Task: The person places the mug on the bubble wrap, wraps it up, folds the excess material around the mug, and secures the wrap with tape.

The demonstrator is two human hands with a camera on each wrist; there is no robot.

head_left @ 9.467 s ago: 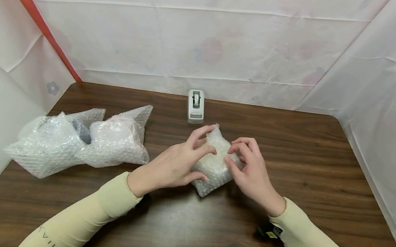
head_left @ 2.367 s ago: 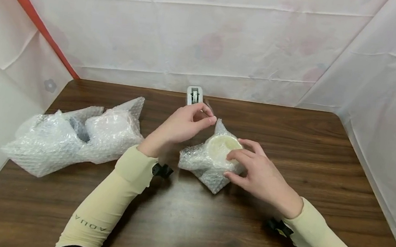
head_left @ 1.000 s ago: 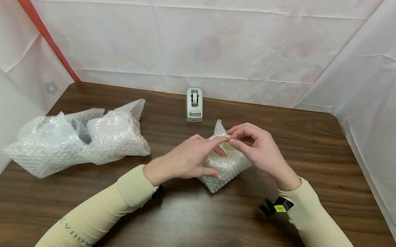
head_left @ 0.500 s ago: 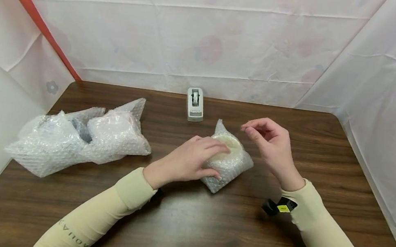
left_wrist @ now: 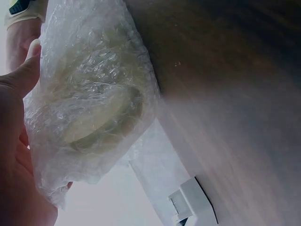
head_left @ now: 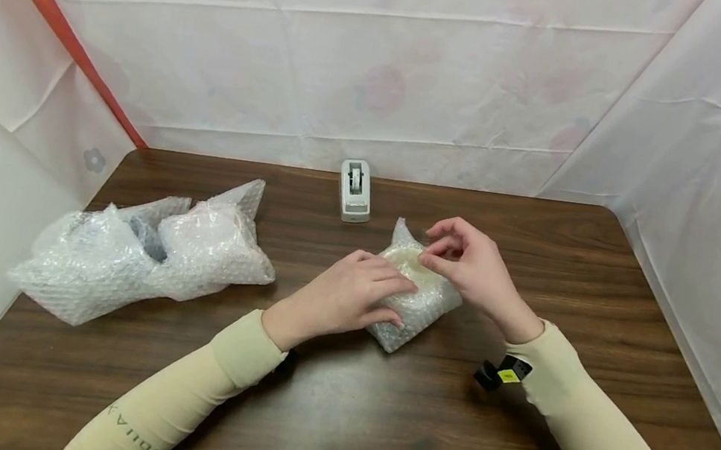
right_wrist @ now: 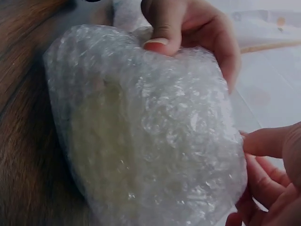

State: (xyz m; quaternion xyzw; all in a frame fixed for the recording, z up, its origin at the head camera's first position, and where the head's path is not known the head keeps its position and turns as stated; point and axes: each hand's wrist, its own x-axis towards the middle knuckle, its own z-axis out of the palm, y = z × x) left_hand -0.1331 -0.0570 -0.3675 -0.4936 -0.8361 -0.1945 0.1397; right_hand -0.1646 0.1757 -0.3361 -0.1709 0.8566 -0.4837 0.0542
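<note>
On the table a bubble-wrapped package (head_left: 420, 311) encloses a round, pale yellow thing with a curved rim, which shows through the wrap in the left wrist view (left_wrist: 101, 117). My left hand (head_left: 352, 291) holds it from the left, fingers over the top and thumb low on the near side. My right hand (head_left: 473, 269) is at its upper right, with thumb and curled fingers pinching at the wrap's edge. In the right wrist view the left thumb (right_wrist: 160, 44) presses on the wrap (right_wrist: 160, 113).
A white tape dispenser (head_left: 355, 193) stands behind the package near the table's back edge. More bubble-wrapped bundles (head_left: 212, 248) lie together on the left, a dark item showing between them. White cloth (head_left: 379, 70) hangs around the wooden table (head_left: 563, 280).
Earlier my left hand was by the tape dispenser. Half a second ago my right hand pinched a thin clear strip away to the right; now it is back at the package, the left staying on it.
</note>
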